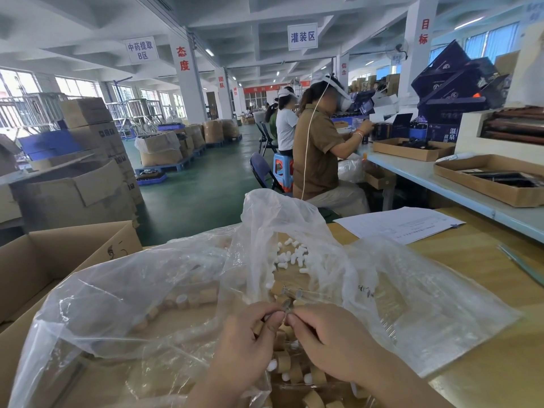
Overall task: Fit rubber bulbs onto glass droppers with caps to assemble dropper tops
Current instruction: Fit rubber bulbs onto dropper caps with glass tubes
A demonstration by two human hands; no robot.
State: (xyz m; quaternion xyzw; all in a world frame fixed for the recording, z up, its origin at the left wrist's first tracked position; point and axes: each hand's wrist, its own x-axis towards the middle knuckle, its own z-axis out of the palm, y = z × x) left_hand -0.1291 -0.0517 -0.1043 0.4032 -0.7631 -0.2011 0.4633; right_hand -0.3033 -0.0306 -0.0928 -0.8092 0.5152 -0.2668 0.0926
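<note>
Dropper (287,305) pinched by 2 hands, left hand (250,346) and right hand (326,340), fingertips meeting over caps (284,363).

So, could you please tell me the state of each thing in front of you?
Left hand: pinching the dropper.
Right hand: pinching the same dropper.
Plastic bag: open.
Bulbs: loose, piled together.
Caps: loose, scattered.
Cardboard box: flaps open.
Paper: lying flat.

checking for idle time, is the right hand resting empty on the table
No, the right hand meets the left hand over the plastic bag, both pinching a small part between them.
</note>
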